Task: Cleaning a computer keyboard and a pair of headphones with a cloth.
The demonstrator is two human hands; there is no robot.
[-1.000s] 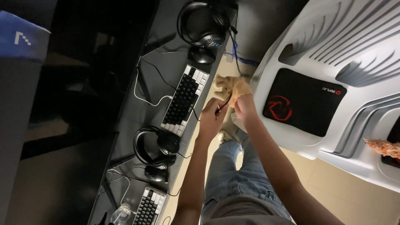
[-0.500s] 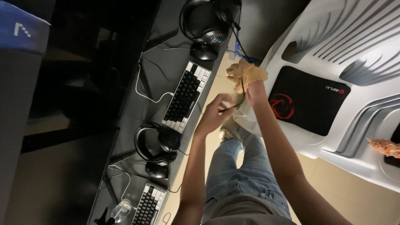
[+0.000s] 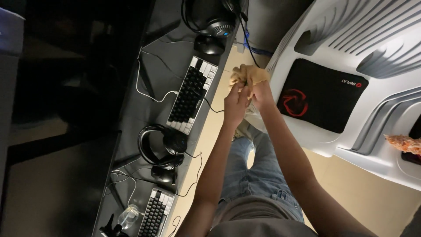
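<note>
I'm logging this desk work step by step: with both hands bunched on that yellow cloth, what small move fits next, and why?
Probably lower the yellow cloth onto the keyboard: the left hand and right hand grip it bunched in the air beside the desk edge, touching nothing.

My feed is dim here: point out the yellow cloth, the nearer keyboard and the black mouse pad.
yellow cloth (image 3: pixel 249 75), head view, on its bunched top above the hands.
keyboard (image 3: pixel 191 95), head view, on its black middle keys.
black mouse pad (image 3: pixel 322 94), head view, on its plain black centre.
</note>
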